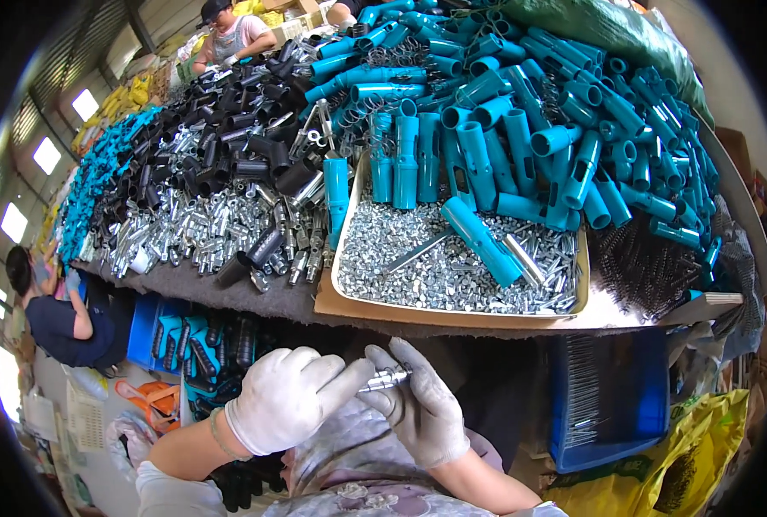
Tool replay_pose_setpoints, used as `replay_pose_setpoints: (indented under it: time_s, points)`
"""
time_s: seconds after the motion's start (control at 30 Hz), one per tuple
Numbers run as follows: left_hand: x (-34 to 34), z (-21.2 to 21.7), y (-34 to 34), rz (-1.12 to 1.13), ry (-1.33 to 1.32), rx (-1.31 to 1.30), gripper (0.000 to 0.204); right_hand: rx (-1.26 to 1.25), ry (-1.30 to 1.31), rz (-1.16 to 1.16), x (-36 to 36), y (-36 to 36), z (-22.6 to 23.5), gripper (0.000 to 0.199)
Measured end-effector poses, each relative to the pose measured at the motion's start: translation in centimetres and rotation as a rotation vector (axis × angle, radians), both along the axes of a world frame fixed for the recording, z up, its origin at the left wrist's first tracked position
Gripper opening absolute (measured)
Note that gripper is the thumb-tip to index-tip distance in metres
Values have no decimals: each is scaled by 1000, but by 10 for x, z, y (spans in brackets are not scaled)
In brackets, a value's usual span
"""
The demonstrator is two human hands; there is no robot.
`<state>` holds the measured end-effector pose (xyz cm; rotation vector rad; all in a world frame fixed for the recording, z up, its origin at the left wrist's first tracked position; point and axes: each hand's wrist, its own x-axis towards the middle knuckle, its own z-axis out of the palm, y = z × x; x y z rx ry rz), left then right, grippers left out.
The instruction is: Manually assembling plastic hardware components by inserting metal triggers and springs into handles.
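Both hands wear whitish work gloves and meet in front of my body, below the table edge. Between them is a short shiny metal cylinder (385, 379) with ring-like steps along it. My left hand (289, 401) pinches its left end with bent fingers. My right hand (422, 405), its palm and fingertips greyed, curls round the other end, which the fingers partly hide. Just beyond them stands a shallow tray (452, 312) full of small metal pins (392, 233). A teal slotted tube (480, 241) and a bright metal rod (524, 260) lie across the pins.
Teal tubes (478, 155) pile up behind the tray. Black sleeves (228, 129) and silver fittings (202, 228) heap to the left, dark springs (646, 263) to the right. Blue bins (612, 448) (145, 332) stand below the table. Other people (237, 39) (69, 319) work at the far side and left.
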<state>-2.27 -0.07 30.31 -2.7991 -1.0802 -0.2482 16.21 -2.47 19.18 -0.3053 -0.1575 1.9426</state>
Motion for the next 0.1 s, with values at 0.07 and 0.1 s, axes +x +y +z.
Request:
replay_pose_setpoints:
  time_s: [0.07, 0.1]
  points:
    - [-2, -5, -1, -64, -80, 54, 45, 54, 17, -28, 1, -4, -2, 66]
    - [-4, -7, -2, -75, -112, 33, 51, 105, 27, -42, 2, -8, -5, 63]
